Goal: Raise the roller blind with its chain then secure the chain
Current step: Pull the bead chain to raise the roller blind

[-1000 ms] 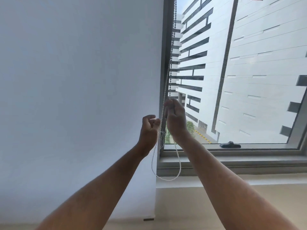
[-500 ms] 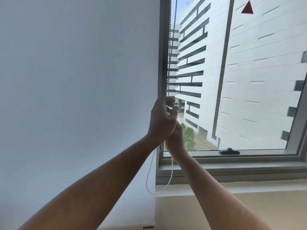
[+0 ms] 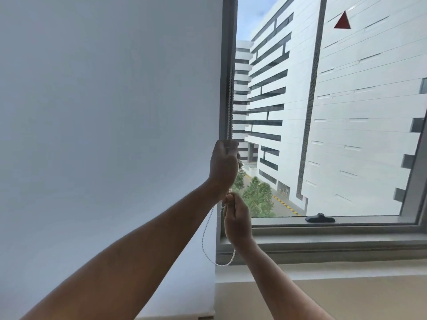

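A white bead chain [image 3: 229,93] hangs down along the grey window frame [image 3: 225,65], beside a white wall. My left hand [image 3: 223,166] is raised and closed around the chain just below the frame's middle. My right hand [image 3: 237,219] sits directly under it, fist closed on the same chain. Below both hands the chain's loop [image 3: 209,248] hangs slack and curves round near the sill. The roller blind itself is out of view above the frame's top.
A grey sill [image 3: 335,241] runs along the window's bottom, with a black window handle [image 3: 320,218] lying on the lower frame. Beige surface [image 3: 346,296] lies under the sill. Outside are white buildings, trees and a road. A small red triangle [image 3: 342,20] shows on the glass.
My left hand has risen from beside the right hand to above it and closed on the chain. My right hand has dropped lower with the chain. The hanging loop sits lower than before.
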A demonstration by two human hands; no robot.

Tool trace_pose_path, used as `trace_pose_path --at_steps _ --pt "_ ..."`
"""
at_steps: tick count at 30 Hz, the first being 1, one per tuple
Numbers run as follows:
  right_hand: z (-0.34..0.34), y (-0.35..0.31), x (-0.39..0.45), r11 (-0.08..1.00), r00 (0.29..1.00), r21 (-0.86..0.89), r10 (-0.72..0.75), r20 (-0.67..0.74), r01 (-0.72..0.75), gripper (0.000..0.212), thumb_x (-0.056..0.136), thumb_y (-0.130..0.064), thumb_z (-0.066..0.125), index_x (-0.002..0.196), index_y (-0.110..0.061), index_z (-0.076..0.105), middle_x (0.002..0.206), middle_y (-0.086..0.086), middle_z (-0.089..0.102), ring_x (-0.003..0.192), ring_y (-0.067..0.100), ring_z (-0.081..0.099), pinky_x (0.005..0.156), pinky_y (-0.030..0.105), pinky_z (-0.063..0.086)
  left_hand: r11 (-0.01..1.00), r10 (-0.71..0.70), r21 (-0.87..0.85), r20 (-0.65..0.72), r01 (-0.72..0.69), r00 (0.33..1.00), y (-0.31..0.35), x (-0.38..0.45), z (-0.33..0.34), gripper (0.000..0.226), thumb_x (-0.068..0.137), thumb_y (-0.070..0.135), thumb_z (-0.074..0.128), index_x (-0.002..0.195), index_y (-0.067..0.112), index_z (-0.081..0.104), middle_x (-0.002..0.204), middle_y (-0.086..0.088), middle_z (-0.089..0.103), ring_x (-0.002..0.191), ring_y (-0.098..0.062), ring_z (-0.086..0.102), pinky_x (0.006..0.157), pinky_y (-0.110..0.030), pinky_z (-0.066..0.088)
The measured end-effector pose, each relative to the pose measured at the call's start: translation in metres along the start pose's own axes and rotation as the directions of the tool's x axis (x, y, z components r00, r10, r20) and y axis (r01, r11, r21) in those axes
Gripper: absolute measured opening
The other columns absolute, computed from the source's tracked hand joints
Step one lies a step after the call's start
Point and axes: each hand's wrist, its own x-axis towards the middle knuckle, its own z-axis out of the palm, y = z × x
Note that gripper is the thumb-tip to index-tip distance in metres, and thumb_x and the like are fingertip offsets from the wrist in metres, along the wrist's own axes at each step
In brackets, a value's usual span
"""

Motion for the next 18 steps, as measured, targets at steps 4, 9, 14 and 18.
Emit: trace_pose_path --at_steps 4,9,14,18 --pt "0.003 0.0 -0.004 0.998 0.995 0.057 0.013 0.095 -0.018 0.031 0.105 -0.018 0.043 0.076 -0.025 0.052 0.052 -0.013 0.041 0.051 0.006 0.033 0.052 0.035 0.032 0.995 0.046 0.083 0.008 -0.047 0.999 -0.015 0.004 -0.011 0.026 0.105 0.007 0.037 0.083 0.01 0.051 0.066 -0.007 0.044 0.057 -0.019 0.037 0.055 -0.037 0.034" --pt "-0.001 0.011 -0.008 0.974 0.929 0.09 0.166 0.33 -0.206 0.033 0.108 -0.011 0.042 0.079 -0.019 0.057 0.051 -0.008 0.042 0.049 0.011 0.035 0.047 0.026 0.029 0.996 0.016 0.087 0.014 -0.017 1.0 -0.037 -0.003 -0.021 0.027 0.106 0.009 0.036 0.082 0.007 0.048 0.06 -0.007 0.037 0.054 -0.02 0.031 0.054 -0.037 0.029" --pt "-0.022 0.011 0.007 0.905 0.845 0.15 0.297 0.445 -0.398 0.03 0.108 -0.006 0.037 0.096 -0.012 0.065 0.065 0.001 0.062 0.059 0.018 0.053 0.053 0.027 0.042 0.996 0.001 0.093 0.026 -0.003 1.0 -0.064 -0.017 -0.03 0.027 0.107 0.011 0.037 0.084 0.006 0.048 0.065 -0.012 0.038 0.056 -0.021 0.032 0.056 -0.042 0.032" --pt "-0.028 -0.016 0.04 0.889 0.891 0.265 0.263 0.369 -0.372 0.029 0.105 -0.007 0.04 0.106 -0.014 0.068 0.082 -0.003 0.074 0.075 0.01 0.07 0.072 0.028 0.052 0.99 -0.012 0.142 0.034 0.007 0.999 -0.083 -0.028 -0.034 0.027 0.107 0.009 0.038 0.083 0.009 0.05 0.063 0.001 0.045 0.056 -0.014 0.04 0.053 -0.028 0.037"
